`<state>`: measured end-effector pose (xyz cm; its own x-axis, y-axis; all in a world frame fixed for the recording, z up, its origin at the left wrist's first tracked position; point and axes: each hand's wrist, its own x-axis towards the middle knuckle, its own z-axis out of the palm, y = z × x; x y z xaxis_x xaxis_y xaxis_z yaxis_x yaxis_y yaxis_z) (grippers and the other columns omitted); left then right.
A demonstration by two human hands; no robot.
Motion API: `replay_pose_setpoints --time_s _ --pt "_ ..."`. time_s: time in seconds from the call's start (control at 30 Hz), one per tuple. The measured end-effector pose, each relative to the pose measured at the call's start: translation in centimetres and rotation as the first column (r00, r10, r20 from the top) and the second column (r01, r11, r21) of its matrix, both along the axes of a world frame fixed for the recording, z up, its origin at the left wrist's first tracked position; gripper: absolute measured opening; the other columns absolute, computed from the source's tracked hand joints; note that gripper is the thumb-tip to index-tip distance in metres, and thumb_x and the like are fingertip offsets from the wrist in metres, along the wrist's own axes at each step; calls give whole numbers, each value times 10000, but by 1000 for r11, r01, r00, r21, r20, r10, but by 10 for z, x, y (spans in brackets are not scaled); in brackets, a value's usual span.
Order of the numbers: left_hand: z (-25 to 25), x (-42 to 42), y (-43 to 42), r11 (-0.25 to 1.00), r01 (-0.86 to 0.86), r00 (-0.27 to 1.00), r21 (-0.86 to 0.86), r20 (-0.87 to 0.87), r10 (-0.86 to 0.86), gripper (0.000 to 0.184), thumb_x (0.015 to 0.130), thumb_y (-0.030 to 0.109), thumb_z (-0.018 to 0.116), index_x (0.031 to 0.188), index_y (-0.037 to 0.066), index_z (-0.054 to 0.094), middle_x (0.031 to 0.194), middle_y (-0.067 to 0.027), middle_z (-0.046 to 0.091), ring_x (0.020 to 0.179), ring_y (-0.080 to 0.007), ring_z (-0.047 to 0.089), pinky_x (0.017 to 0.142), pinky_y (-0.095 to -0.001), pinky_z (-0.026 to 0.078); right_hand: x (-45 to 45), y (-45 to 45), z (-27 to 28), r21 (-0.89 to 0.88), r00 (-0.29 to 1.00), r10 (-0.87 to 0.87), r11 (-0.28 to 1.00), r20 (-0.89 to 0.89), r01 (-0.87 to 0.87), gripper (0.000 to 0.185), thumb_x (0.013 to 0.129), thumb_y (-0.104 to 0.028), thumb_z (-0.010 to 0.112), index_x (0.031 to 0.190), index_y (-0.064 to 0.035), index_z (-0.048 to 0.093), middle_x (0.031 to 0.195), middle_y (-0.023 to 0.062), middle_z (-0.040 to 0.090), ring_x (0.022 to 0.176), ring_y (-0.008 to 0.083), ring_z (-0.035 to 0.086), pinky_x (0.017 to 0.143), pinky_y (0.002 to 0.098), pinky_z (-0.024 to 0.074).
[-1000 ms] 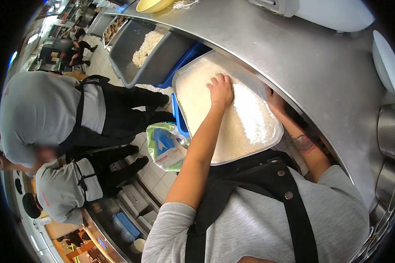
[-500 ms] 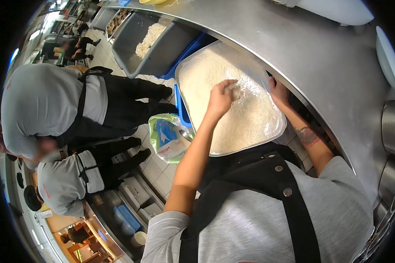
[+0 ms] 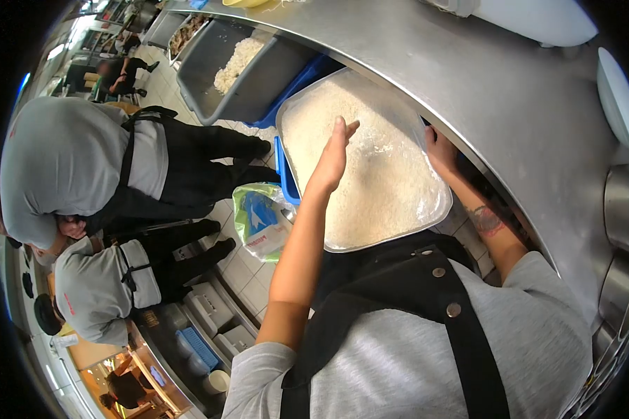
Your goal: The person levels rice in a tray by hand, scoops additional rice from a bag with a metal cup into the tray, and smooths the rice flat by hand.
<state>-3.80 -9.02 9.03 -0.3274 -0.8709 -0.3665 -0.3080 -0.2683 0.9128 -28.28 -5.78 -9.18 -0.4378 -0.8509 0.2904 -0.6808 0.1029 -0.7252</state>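
A large clear tray (image 3: 316, 239) holds pale, fine-grained material (image 3: 377, 181) like rice or crumbs, spread across its full width. Over the left half of the tray, my left hand (image 3: 334, 157) is held edgewise with its fingers stretched out, and nothing is in it. At the tray's right side, my right hand (image 3: 440, 148) is curled at the rim, partly shaded by the counter edge. Whitish clumps (image 3: 383, 149) show on the surface to the right of my left hand.
A steel counter (image 3: 454, 77) curves along the far and right sides. Beyond the tray stands a grey bin (image 3: 213, 98) with white food in it. A green and blue bag (image 3: 258, 220) lies at the left. Two co-workers (image 3: 70, 167) in grey shirts stand further left.
My left hand has moved left and its bent fingers have straightened. The bright white patch beneath it has become smaller. My right hand stays at the tray's rim.
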Motion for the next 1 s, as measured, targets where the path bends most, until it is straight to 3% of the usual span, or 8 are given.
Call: replay_pose_setpoints --time_s 0.17,0.3,0.4,0.53,0.67,0.77,0.9,1.0 --pt "-47 18 12 938 138 833 -319 550 64 728 958 550 403 1420 -13 395 1493 -297 303 1407 -485 203 1151 -528 180 -2 0 -10 8 998 22 1000 -67 -21 312 940 -246 538 1117 -8 634 1080 238 640 1022 426 588 902 454 443" --pt "-116 54 -20 808 -68 744 -585 510 432 800 888 489 590 1470 24 299 1511 -291 251 1420 -477 155 1144 -557 174 -2 0 -5 83 998 40 996 -47 -36 321 944 -254 533 1115 -2 636 1101 244 635 1032 423 587 910 449 443" --pt "-149 65 -55 787 -177 848 -592 315 427 832 859 492 625 1470 26 306 1517 -285 249 1414 -474 168 1126 -604 165 -1 0 -9 95 1000 17 995 3 -17 325 944 -261 533 1107 1 639 1100 244 636 1035 419 589 911 449 443" --pt "-112 10 -47 884 61 671 -463 675 307 820 781 478 698 1464 154 378 1516 -248 285 1403 -442 220 1106 -618 188 1 3 -2 61 998 -5 998 -65 9 331 945 -267 534 1101 4 642 1091 244 641 1042 411 591 918 446 441" --pt "-116 -19 -19 794 241 768 -558 609 195 455 770 219 723 1199 122 607 1274 -202 505 1150 -384 489 933 -515 440 -5 -2 -22 40 1000 -10 999 -25 11 310 941 -270 540 1028 6 649 1009 237 651 962 406 611 848 451 460" --pt "-111 -31 16 795 315 775 -518 624 99 301 785 -29 576 1077 33 618 1031 -229 615 872 -419 612 780 -459 517 -3 0 -20 -35 992 -26 999 -127 22 292 937 -265 546 984 5 646 955 229 651 907 403 617 808 451 466" --pt "-84 -33 32 919 80 873 -385 472 122 314 772 -78 503 1068 -34 597 860 -304 643 863 -462 638 781 -512 500 -3 -2 -21 -25 996 -42 999 -84 40 278 936 -253 547 947 9 640 923 228 648 892 405 617 793 446 466" --pt "-48 -25 21 874 -14 945 -485 280 170 346 770 -85 482 1085 -18 609 782 -291 640 767 -441 655 731 -460 519 1 0 -2 73 999 -32 997 8 31 269 932 -247 552 943 7 642 917 230 646 886 406 616 787 445 465"
